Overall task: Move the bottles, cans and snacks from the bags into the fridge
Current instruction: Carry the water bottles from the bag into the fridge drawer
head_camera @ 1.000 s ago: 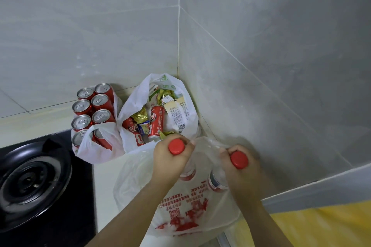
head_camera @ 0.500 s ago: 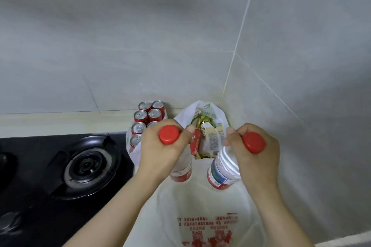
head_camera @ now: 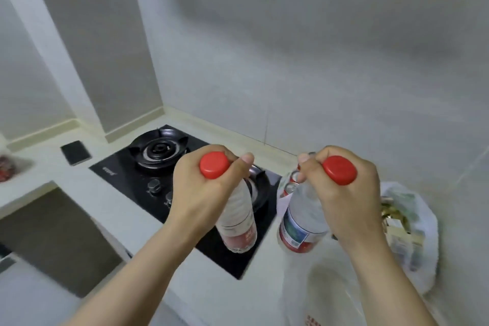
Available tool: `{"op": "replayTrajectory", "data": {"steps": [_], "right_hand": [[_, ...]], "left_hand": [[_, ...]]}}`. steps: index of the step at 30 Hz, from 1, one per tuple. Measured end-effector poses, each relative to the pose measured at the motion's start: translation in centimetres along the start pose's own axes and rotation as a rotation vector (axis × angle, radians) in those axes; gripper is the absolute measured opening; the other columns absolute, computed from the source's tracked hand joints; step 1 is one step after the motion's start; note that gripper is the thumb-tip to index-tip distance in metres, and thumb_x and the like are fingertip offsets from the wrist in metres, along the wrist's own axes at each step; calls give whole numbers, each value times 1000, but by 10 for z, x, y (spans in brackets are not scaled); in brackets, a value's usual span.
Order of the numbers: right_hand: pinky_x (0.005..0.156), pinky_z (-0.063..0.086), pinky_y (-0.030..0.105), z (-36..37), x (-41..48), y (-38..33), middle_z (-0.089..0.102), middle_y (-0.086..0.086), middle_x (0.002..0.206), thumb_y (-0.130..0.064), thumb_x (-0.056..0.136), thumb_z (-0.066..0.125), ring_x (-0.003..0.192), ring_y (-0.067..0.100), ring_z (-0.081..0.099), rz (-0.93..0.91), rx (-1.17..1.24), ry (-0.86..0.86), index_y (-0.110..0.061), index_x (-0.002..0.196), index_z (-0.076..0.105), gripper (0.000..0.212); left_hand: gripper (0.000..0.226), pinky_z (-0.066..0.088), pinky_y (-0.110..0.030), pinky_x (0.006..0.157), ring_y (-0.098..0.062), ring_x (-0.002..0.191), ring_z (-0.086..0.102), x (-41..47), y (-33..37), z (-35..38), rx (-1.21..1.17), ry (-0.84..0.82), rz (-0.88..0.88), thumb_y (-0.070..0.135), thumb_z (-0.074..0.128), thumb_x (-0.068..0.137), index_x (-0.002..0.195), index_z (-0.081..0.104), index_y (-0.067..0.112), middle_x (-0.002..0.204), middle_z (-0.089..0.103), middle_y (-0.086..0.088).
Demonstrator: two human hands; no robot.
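Observation:
My left hand (head_camera: 201, 193) grips the neck of a clear water bottle (head_camera: 238, 222) with a red cap, held in the air over the edge of the stove. My right hand (head_camera: 344, 201) grips a second red-capped water bottle (head_camera: 299, 225) by the neck, above the clear plastic bag (head_camera: 317, 294) with red print. A white bag of snacks (head_camera: 407, 230) sits to the right against the wall. Red cans (head_camera: 291, 182) show partly behind the right bottle. The fridge is out of view.
A black gas stove (head_camera: 158, 156) with two burners lies on the white counter (head_camera: 87, 190). A dark flat object (head_camera: 75, 152) rests on the counter to the left. Something red in plastic (head_camera: 8, 169) sits at the far left edge. Grey tiled walls surround the counter.
Both hands have lifted the bottles clear of the bag. My view has swung left, so the stove and left counter show and the bags sit at the right.

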State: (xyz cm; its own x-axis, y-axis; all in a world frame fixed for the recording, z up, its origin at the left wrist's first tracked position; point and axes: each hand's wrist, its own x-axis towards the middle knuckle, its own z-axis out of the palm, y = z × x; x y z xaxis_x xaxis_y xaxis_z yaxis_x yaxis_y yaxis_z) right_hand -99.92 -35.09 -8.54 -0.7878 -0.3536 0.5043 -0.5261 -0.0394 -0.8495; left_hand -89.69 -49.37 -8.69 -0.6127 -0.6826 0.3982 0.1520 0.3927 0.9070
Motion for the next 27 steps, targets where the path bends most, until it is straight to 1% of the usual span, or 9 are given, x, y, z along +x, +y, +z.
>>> {"op": "replayTrajectory", "data": {"steps": [2,4,8,11,16,18,21,24,27], "right_hand": [[57,41,16,22,-3,-9,60,-2,51,-28,79,64,52,9,54,-15,40,-87,-9,54,57,32],[56,40,13,46,-6,-20,58,-6,48,-28,78,64,50,5,52,-22,91,-160,-7,54,57,32],[60,44,18,99,-16,-45,63,2,54,-28,77,65,56,13,58,-58,174,-302,-6,55,58,32],[58,41,11,142,-27,-67,62,1,54,-28,79,65,55,9,57,-91,221,-406,-7,55,58,33],[59,43,13,218,-56,-110,63,-1,56,-31,79,66,58,10,58,-107,313,-531,-12,55,59,31],[61,44,14,248,-71,-128,64,-2,58,-33,79,66,60,10,60,-124,333,-577,-13,56,60,30],[61,47,21,288,-95,-155,64,2,58,-34,78,66,60,15,60,-150,376,-642,-12,56,60,31],[62,46,16,324,-121,-180,65,1,58,-34,78,66,61,11,61,-164,425,-716,-12,56,61,32],[59,41,10,356,-145,-201,64,-1,58,-33,79,67,59,5,58,-166,485,-821,-12,57,62,31]], "left_hand": [[28,44,-10,59,-8,61,63,-8,3,-27,52,61,9,20,74,81,58,63,10,63,70,-1],[28,45,-11,59,-9,63,64,-15,5,-55,94,135,11,22,74,82,58,64,12,63,70,0],[25,51,-23,65,-16,68,67,-31,7,-112,128,261,-10,31,71,78,59,64,16,65,70,0],[23,52,-24,65,-13,66,67,-43,8,-159,181,353,-19,35,69,75,60,65,17,65,71,2],[31,55,-29,66,-12,68,67,-67,14,-247,279,478,-7,54,64,69,67,67,23,67,71,5],[33,55,-24,63,-12,68,67,-78,16,-283,312,526,6,57,62,67,68,68,24,67,71,6],[36,51,-15,58,-11,67,67,-94,17,-331,363,596,6,59,62,67,64,67,23,65,71,8],[28,50,-12,57,-12,67,67,-115,19,-373,414,667,-13,50,67,71,64,66,23,65,71,7],[23,51,-14,59,-14,68,68,-138,23,-408,451,750,-37,45,66,72,63,65,24,65,71,3]]}}
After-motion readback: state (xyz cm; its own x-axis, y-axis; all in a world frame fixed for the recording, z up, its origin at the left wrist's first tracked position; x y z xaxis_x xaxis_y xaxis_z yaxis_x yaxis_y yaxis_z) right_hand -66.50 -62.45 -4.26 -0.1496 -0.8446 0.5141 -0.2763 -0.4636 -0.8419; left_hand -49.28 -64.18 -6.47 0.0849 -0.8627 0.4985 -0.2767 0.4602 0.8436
